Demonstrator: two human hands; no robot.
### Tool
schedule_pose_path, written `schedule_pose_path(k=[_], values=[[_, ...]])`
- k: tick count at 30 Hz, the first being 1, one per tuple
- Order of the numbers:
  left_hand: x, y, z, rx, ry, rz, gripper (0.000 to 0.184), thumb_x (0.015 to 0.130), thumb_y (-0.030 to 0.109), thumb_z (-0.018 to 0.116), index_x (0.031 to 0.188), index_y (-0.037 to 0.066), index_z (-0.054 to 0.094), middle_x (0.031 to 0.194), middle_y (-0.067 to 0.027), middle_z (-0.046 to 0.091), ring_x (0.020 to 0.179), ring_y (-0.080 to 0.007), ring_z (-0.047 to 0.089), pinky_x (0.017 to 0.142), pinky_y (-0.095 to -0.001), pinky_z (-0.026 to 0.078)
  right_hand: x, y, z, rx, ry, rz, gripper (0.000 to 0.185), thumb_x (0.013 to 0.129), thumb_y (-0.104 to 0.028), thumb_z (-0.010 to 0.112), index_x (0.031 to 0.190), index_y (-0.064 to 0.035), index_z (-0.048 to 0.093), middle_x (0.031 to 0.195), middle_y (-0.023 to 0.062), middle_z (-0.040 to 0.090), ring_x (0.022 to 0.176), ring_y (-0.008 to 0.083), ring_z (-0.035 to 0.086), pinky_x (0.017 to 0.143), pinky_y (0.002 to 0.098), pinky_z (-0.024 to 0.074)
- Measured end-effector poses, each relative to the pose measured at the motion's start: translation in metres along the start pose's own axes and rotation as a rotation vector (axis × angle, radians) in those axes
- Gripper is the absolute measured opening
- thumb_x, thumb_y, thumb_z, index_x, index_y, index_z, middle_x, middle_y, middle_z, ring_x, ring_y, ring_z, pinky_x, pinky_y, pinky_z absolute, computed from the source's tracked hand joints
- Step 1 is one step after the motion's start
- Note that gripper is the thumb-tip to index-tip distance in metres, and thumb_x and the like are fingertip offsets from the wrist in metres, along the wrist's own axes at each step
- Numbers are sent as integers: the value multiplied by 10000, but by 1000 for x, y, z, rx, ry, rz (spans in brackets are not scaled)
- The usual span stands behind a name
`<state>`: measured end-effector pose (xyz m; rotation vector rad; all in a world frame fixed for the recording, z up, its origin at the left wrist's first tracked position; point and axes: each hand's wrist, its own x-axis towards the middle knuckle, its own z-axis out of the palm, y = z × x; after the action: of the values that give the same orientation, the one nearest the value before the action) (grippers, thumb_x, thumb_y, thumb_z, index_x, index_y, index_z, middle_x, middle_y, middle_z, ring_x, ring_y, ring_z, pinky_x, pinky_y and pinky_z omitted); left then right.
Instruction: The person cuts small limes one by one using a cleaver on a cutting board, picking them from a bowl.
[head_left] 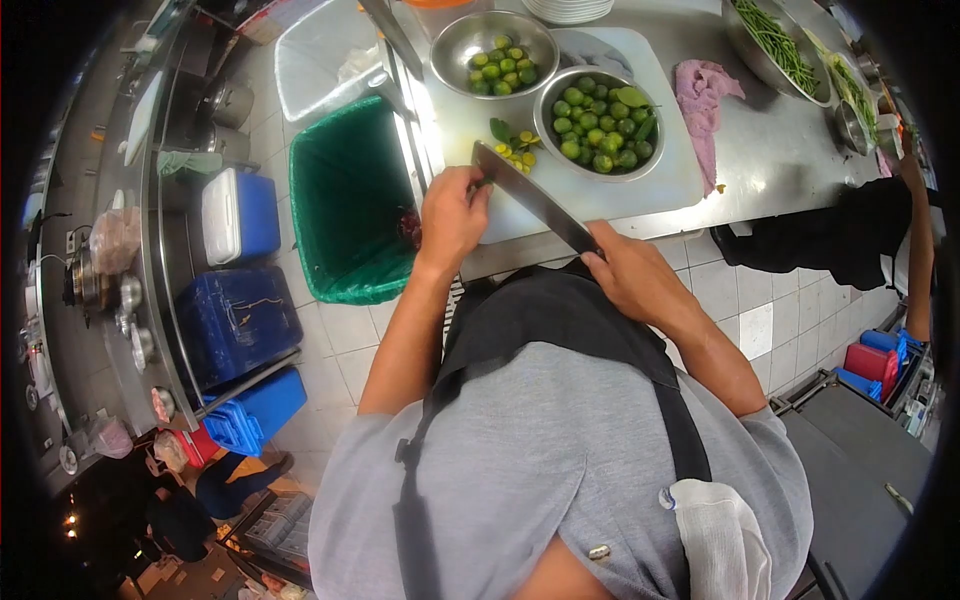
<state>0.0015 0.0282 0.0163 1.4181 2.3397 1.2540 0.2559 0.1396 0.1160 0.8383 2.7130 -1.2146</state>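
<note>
My right hand [625, 270] is closed round the handle of a broad knife [535, 200], whose blade slants up and left over the white cutting board [640, 190]. Near the blade's tip, my left hand [455, 215] has its fingers bent together around something small, mostly hidden. Small yellow cut pieces [520, 155] and a green leaf lie on the board beyond the blade. Behind them is a metal bowl [438, 62] with some green citrus fruits [502, 70]. To its right a fuller metal bowl [654, 160] holds many green citrus fruits [605, 125] and a leaf.
A green-lined bin [345, 200] stands left of the counter [790, 180]. Right of the board lies a pink cloth [700, 110], with a bowl of green beans [775, 45] beyond. Another person's arm [918, 240] is at the far right. Blue containers [240, 320] stand at left.
</note>
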Motion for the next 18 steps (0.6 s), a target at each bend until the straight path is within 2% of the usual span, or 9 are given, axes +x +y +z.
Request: schedule_pose_path(k=[2, 5, 8, 11, 12, 14, 16, 18], values=[[-1, 0, 0, 0, -2, 12, 218, 879, 52, 789, 1066, -2, 693, 1001, -161, 719, 887, -299, 706, 804, -393, 569, 18, 2, 9, -9, -1, -40, 258, 1041, -157, 582, 1241, -25, 485, 971, 288, 702, 919, 529, 660, 791, 606, 491], [-2, 0, 3, -60, 19, 20, 188, 856, 37, 770, 1018, 9, 679, 951, -175, 681, 908, -381, 653, 815, -456, 524, 51, 0, 19, -42, -10, -71, 241, 1036, -149, 577, 1219, -21, 487, 946, 290, 701, 896, 529, 664, 779, 614, 494], [-5, -2, 0, 18, 26, 115, 193, 855, 52, 784, 1018, 15, 686, 955, -156, 690, 875, -344, 669, 791, -429, 540, 55, -1, 16, -82, 13, -103, 227, 1032, -143, 575, 1201, -18, 488, 931, 291, 699, 883, 525, 668, 779, 616, 499], [-5, -8, -1, -166, 146, -55, 202, 855, 77, 805, 1012, 15, 695, 935, -119, 691, 821, -266, 668, 756, -384, 549, 47, 16, 12, -79, 81, -104, 210, 1030, -137, 569, 1182, -17, 489, 919, 289, 699, 878, 520, 672, 782, 616, 504], [5, -13, -7, -195, 209, -39, 211, 857, 102, 821, 1004, 12, 700, 909, -89, 683, 786, -199, 641, 733, -343, 544, 44, 21, 13, -70, 102, -96, 203, 1030, -135, 567, 1176, -16, 489, 915, 288, 699, 877, 518, 674, 782, 616, 506], [41, -2, -25, -202, 302, -38, 198, 867, 102, 818, 975, 2, 686, 885, -92, 675, 781, -191, 630, 731, -331, 533, 39, 18, 12, -79, 89, -69, 195, 1029, -130, 564, 1169, -16, 491, 918, 284, 701, 877, 516, 677, 774, 613, 509], [90, 3, -34, -171, 290, 2, 219, 869, 117, 817, 992, -1, 679, 908, -110, 686, 810, -217, 656, 761, -340, 535, 38, 13, 14, -87, 64, -64, 184, 1025, -122, 555, 1161, -14, 493, 921, 283, 702, 875, 514, 680, 766, 608, 514], [138, 12, -35, -65, 216, 39, 239, 870, 155, 793, 1031, 4, 703, 989, -157, 710, 924, -308, 694, 847, -412, 546, 40, 9, 12, -103, 51, -78, 171, 1020, -110, 540, 1151, -10, 494, 922, 284, 701, 871, 512, 683, 755, 603, 521]])
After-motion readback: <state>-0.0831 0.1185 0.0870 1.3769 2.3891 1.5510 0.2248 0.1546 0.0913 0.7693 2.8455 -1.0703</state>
